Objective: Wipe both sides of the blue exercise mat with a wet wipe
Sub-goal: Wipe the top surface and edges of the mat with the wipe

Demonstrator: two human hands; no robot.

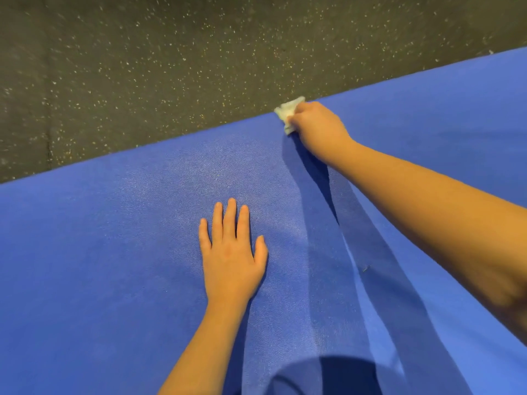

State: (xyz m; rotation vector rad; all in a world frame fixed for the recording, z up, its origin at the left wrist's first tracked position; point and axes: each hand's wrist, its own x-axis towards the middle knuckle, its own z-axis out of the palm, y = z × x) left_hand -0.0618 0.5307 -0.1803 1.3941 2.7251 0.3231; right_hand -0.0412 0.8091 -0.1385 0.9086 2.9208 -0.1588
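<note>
The blue exercise mat (pixel 108 266) lies flat and fills the lower part of the view, its far edge running diagonally up to the right. My left hand (pixel 231 252) rests palm down on the middle of the mat with fingers straight. My right hand (pixel 316 124) reaches to the mat's far edge and grips a crumpled white wet wipe (pixel 288 111), pressing it onto the mat. Part of the wipe sticks out past my knuckles at the edge. A damp sheen shows on the mat between my hands.
Dark speckled rubber floor (pixel 171 67) lies beyond the mat's far edge. Shadows of my arms and head fall across the mat at the lower right.
</note>
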